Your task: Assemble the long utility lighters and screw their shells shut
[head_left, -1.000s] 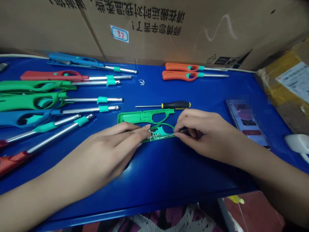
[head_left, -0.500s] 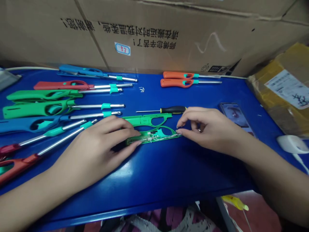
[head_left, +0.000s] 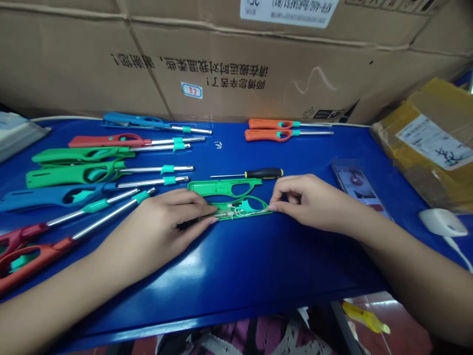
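My left hand [head_left: 181, 212] grips the handle end of an opened green lighter casing [head_left: 254, 213], thumb in front and fingers behind. Inside the casing show a clear fuel tank, a teal trigger [head_left: 244, 207] and thin white wires [head_left: 242, 214]; the tank's left part is hidden under my fingers. At the narrow right end, thumb and forefinger of my right hand [head_left: 305, 199] are pinched together on the wires where they leave the casing. Just behind lies the loose green casing half [head_left: 210, 188], and beyond it a black and yellow screwdriver [head_left: 264, 173].
Several long-necked lighters, such as a green one [head_left: 74, 175] and a red one [head_left: 111, 141], lie at left. Two orange lighters [head_left: 268, 134] and small screws [head_left: 218, 145] lie farther back. A phone [head_left: 356, 185], white plug [head_left: 443, 222] and taped box [head_left: 424, 143] are at right.
The view has tilted upward. My right thumb and forefinger have closed together at the casing's narrow end. My left fingers now cover more of the fuel tank.
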### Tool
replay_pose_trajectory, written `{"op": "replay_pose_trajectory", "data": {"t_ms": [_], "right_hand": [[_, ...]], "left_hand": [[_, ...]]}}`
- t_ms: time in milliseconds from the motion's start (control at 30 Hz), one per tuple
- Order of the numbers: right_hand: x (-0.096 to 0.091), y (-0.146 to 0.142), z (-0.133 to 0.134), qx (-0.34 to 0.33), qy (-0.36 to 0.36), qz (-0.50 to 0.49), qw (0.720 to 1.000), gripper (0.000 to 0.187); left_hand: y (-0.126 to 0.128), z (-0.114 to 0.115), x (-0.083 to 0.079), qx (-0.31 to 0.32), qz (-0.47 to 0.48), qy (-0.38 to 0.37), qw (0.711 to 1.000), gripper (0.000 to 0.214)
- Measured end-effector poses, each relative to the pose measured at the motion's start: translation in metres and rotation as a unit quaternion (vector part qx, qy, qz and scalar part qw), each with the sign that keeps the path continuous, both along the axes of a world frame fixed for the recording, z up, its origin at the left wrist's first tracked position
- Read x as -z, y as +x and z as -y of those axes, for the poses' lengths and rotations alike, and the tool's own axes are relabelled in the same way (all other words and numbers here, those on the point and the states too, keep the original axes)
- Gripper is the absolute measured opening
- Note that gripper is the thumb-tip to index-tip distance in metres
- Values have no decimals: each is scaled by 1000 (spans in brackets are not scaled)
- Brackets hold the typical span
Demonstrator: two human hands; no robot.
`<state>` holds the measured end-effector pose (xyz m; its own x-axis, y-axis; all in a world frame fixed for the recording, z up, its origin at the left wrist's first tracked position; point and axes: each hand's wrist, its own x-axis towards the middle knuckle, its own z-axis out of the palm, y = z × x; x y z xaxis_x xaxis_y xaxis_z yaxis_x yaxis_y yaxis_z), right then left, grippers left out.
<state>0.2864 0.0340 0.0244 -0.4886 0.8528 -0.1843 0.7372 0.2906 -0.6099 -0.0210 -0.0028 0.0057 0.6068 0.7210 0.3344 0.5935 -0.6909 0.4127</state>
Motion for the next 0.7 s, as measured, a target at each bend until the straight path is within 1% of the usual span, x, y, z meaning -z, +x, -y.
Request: {"op": "replay_pose_trajectory", "data": {"t_ms": [100, 267, 467, 700], "right_hand": [[-2, 1, 0, -1, 12, 14, 1000, 16], [-1, 3, -1, -4, 19, 25, 1000, 18], [1, 4, 0, -11, 33, 22, 999, 18], [2, 5, 0, -15, 36, 25, 999, 18]], "left_hand": [[-3, -1, -1, -15, -1, -15, 1000, 23], [-5, -5, -6, -17, 14, -72, 997, 22], [-6, -6, 0, -46, 51, -116, 991, 17], [-5, -6, 1, -67, 47, -142, 986, 17]]}}
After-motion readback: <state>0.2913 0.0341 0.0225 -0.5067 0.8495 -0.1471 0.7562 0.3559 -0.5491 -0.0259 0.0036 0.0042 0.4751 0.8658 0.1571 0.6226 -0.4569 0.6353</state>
